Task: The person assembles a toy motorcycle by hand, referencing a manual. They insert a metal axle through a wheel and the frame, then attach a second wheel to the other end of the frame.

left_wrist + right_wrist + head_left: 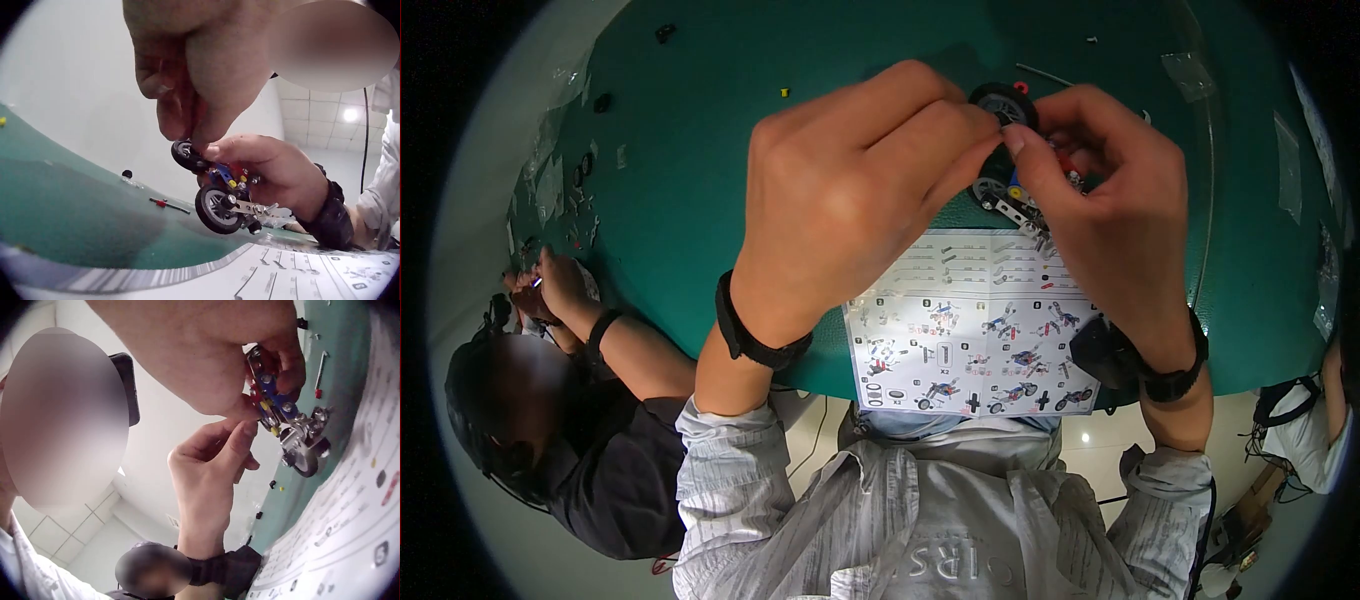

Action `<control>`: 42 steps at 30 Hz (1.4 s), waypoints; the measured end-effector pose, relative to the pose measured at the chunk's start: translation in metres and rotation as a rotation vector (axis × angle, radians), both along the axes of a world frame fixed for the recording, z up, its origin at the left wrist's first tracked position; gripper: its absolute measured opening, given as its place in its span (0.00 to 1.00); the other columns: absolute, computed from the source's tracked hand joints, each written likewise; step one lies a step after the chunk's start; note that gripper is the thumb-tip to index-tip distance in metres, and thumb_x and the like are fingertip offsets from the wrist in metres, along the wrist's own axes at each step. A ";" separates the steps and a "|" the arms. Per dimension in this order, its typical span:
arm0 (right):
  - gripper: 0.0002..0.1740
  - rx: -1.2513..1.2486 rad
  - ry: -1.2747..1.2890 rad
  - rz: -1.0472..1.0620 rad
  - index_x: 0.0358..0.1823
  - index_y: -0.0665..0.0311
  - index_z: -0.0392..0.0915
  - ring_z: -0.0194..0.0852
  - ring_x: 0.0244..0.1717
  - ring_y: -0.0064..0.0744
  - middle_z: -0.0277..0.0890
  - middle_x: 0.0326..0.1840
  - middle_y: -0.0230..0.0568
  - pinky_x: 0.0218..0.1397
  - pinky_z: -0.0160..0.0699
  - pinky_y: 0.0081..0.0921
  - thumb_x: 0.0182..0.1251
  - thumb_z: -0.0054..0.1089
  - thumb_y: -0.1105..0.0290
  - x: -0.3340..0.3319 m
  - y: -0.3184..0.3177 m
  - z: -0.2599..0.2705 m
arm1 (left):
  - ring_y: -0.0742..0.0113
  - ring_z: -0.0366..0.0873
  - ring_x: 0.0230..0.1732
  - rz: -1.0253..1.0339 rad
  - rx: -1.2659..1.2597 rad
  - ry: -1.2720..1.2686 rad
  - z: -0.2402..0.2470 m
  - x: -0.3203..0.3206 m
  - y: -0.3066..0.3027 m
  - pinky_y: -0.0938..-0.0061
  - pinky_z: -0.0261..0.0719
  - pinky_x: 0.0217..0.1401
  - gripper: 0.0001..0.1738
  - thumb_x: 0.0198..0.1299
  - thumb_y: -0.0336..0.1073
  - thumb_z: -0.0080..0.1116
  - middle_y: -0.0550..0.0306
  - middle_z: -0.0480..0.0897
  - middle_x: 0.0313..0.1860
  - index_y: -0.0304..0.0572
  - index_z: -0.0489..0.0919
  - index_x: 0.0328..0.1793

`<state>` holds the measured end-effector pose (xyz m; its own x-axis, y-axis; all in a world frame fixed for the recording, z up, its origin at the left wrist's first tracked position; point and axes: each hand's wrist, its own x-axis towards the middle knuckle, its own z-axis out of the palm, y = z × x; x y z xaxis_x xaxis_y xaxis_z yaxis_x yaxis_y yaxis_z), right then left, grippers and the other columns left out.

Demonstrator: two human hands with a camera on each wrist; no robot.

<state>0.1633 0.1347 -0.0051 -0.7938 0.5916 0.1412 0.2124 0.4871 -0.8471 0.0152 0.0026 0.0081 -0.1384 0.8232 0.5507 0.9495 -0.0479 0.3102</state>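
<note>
A small model motorcycle (237,182) of metal strips, blue and red pieces and bolts is held up over the table. My right hand (1125,170) grips its frame between thumb and fingers. The upper black wheel (1004,100) is partly covered by fingers; the lower wheel (219,209) shows its grey spokes. At the upper wheel's hub side, my left hand (850,170) pinches with thumb and fingertips, touching the right thumb. Whatever small part sits in that pinch is hidden. In the right wrist view, the left hand (209,462) meets the blue-and-red frame (272,394).
A printed instruction sheet (975,330) lies at the green table's (700,200) near edge. Beyond the hands are a metal rod (1045,75), a red piece (1021,88) and a yellow piece (784,92). Plastic bags (1190,77) lie right. Another person (590,440) sits at left.
</note>
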 end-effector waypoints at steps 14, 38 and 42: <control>0.07 0.261 0.134 0.000 0.41 0.69 0.84 0.70 0.25 0.14 0.84 0.31 0.33 0.29 0.70 0.15 0.63 0.72 0.78 0.006 -0.001 -0.008 | 0.65 0.84 0.28 -0.058 0.046 0.132 -0.001 0.003 0.002 0.75 0.79 0.28 0.12 0.46 0.26 0.78 0.57 0.87 0.36 0.42 0.89 0.39; 0.07 -0.065 -0.020 -0.073 0.41 0.73 0.84 0.75 0.29 0.11 0.85 0.32 0.32 0.32 0.71 0.12 0.68 0.71 0.74 0.003 0.015 -0.002 | 0.69 0.83 0.31 0.259 -0.360 -0.088 0.009 -0.028 -0.011 0.74 0.74 0.30 0.11 0.52 0.23 0.73 0.60 0.88 0.39 0.40 0.88 0.43; 0.08 -0.103 -0.016 -0.054 0.42 0.73 0.84 0.75 0.29 0.11 0.86 0.33 0.34 0.33 0.71 0.12 0.69 0.70 0.74 0.005 0.021 -0.002 | 0.69 0.82 0.31 0.345 -0.617 -0.064 0.019 -0.043 -0.026 0.70 0.76 0.35 0.12 0.56 0.27 0.72 0.58 0.88 0.42 0.39 0.88 0.47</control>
<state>0.1680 0.1557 -0.0074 -0.7617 0.6447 0.0645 0.2503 0.3846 -0.8885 -0.0281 -0.0232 0.0272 -0.4641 0.8855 -0.0202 0.8576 0.4550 0.2397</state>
